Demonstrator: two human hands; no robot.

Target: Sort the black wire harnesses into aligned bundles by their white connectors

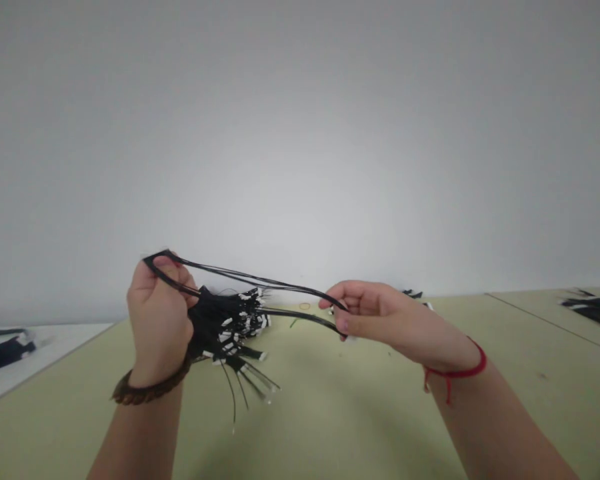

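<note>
Forearms (485,413) rise from the bottom edge; left hand (160,313) and right hand (380,310) pinch looped black cords (310,291) mid-frame, apparently part-handled; the bunch (213,317) left of centre seems remaining.

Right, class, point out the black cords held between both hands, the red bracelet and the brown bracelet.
Black cords (305,290), head view: on the upper strands.
Red bracelet (461,374), head view: on its band.
Brown bracelet (147,393), head view: on its band.

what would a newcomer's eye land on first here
Likely the black cords spanning mid-picture from the left hand to the right hand. Next, the dark bundle with white tips, beside the left hand. Then the red bracelet on the right wrist.
</note>
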